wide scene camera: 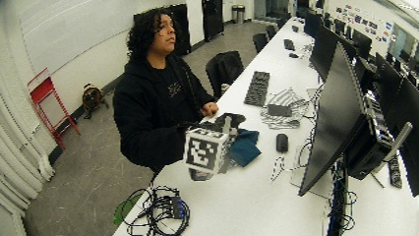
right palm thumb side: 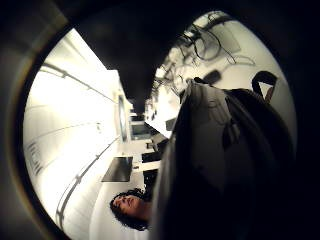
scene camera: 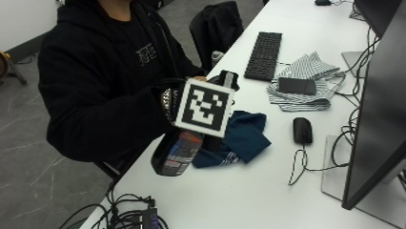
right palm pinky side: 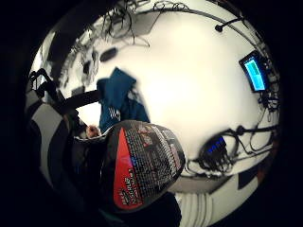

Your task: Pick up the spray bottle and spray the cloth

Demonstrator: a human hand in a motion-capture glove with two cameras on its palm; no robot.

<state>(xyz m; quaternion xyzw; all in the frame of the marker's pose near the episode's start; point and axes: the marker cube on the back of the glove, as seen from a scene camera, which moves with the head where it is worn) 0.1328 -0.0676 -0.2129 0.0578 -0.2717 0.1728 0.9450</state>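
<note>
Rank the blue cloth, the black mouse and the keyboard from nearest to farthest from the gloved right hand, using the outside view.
1. blue cloth: on the table right beside the gloved right hand, which holds the spray bottle.
2. black mouse: beyond the cloth, toward the monitor.
3. keyboard: farther up the table, past the person's bare hand.

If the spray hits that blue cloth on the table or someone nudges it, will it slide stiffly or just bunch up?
The blue cloth lies crumpled in soft folds, so it would probably bunch rather than slide as one piece. It looks thin, so likely light. It lies beside the spray bottle on the smooth white table, so a push may shift it easily.
</note>
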